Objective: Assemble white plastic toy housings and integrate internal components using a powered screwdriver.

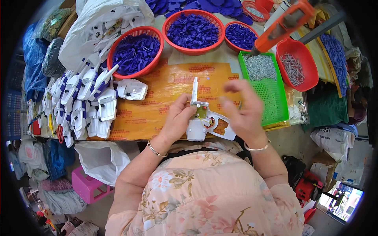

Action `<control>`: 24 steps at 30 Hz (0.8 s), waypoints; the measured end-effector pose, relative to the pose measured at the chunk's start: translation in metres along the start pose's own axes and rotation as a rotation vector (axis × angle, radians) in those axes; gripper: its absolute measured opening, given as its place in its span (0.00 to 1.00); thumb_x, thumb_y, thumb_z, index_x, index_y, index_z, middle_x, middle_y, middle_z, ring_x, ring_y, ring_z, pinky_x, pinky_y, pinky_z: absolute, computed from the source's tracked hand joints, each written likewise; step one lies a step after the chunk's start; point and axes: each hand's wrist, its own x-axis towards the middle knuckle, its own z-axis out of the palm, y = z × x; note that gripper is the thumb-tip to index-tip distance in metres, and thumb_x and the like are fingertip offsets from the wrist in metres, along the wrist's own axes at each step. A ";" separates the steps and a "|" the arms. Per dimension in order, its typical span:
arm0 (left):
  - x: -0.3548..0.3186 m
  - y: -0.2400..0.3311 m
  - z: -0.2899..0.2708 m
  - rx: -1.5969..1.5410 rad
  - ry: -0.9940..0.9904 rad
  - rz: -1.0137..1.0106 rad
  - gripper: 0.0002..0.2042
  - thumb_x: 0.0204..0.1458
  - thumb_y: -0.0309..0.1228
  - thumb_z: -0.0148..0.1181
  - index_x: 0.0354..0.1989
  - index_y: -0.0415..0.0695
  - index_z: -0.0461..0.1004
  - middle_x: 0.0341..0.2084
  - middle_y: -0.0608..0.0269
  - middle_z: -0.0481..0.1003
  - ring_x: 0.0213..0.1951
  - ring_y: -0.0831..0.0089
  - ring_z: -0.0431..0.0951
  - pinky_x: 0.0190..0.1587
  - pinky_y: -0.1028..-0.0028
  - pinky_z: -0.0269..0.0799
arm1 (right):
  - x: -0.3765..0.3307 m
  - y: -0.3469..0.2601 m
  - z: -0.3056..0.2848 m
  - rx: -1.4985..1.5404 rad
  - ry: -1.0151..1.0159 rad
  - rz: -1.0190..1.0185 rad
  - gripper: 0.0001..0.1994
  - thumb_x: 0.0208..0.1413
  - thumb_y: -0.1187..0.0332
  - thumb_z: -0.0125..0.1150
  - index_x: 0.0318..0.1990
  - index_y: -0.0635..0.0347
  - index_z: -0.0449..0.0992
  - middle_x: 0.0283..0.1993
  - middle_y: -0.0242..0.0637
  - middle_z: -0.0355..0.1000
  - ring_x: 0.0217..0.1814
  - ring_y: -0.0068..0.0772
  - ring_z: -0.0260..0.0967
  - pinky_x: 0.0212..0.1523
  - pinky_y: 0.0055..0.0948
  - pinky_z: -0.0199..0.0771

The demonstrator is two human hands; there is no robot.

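Observation:
My left hand (pixel 178 120) grips an open white plastic housing half (pixel 197 131) at the front of the table. Its thumb presses beside a small green circuit board (pixel 202 113) with thin coloured wires. A narrow white stem rises from the far end of the housing, and a looped handle reaches out to the right. My right hand (pixel 246 112) is raised over the right side of that handle, blurred by motion. Its thumb and forefinger are apart, with nothing visible between them. Left of the housing lies another white shell (pixel 132 89), hollow side up.
Several white-and-purple assemblies (pixel 84 94) are heaped at left. Red baskets (pixel 193 50) of purple parts stand behind. At right are a green tray (pixel 271 112) of small screws, a red scoop (pixel 303 84) of longer metal pins, and an orange power screwdriver (pixel 285 23) above the tray.

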 end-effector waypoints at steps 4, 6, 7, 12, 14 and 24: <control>0.000 -0.003 -0.005 0.192 -0.032 0.071 0.09 0.52 0.22 0.47 0.42 0.36 0.68 0.31 0.65 0.74 0.33 0.83 0.71 0.35 0.81 0.68 | -0.005 0.020 0.032 0.279 -0.199 0.196 0.12 0.46 0.76 0.61 0.39 0.67 0.70 0.35 0.40 0.69 0.37 0.30 0.68 0.39 0.27 0.69; -0.002 0.000 0.000 0.189 -0.023 0.100 0.07 0.53 0.22 0.48 0.39 0.36 0.69 0.28 0.68 0.72 0.30 0.85 0.68 0.33 0.83 0.65 | -0.007 0.018 0.036 0.385 -0.238 0.273 0.12 0.47 0.77 0.60 0.42 0.66 0.72 0.38 0.34 0.72 0.39 0.21 0.68 0.41 0.21 0.69; -0.002 0.001 0.000 0.190 -0.021 0.103 0.07 0.53 0.22 0.48 0.39 0.36 0.69 0.28 0.68 0.72 0.30 0.85 0.68 0.33 0.83 0.65 | -0.007 0.018 0.037 0.399 -0.258 0.339 0.12 0.48 0.77 0.59 0.41 0.66 0.72 0.37 0.33 0.72 0.39 0.20 0.68 0.39 0.21 0.69; -0.006 -0.006 0.005 0.442 0.130 0.313 0.05 0.54 0.22 0.49 0.37 0.35 0.68 0.24 0.64 0.72 0.26 0.82 0.67 0.30 0.79 0.66 | -0.011 0.022 0.045 0.377 -0.247 0.317 0.10 0.49 0.78 0.58 0.41 0.66 0.72 0.35 0.30 0.72 0.36 0.17 0.68 0.36 0.18 0.69; -0.007 -0.008 0.003 0.497 0.142 0.327 0.04 0.54 0.21 0.50 0.36 0.35 0.68 0.23 0.62 0.71 0.26 0.81 0.67 0.29 0.78 0.67 | -0.012 0.021 0.044 0.376 -0.275 0.403 0.09 0.50 0.78 0.58 0.40 0.66 0.72 0.34 0.30 0.71 0.35 0.15 0.67 0.35 0.17 0.69; -0.011 -0.008 0.005 0.570 0.158 0.312 0.06 0.56 0.22 0.48 0.39 0.34 0.71 0.28 0.67 0.74 0.31 0.84 0.68 0.34 0.81 0.67 | -0.021 0.023 0.049 0.455 -0.230 0.427 0.09 0.52 0.78 0.57 0.41 0.67 0.71 0.33 0.29 0.70 0.35 0.15 0.66 0.36 0.17 0.68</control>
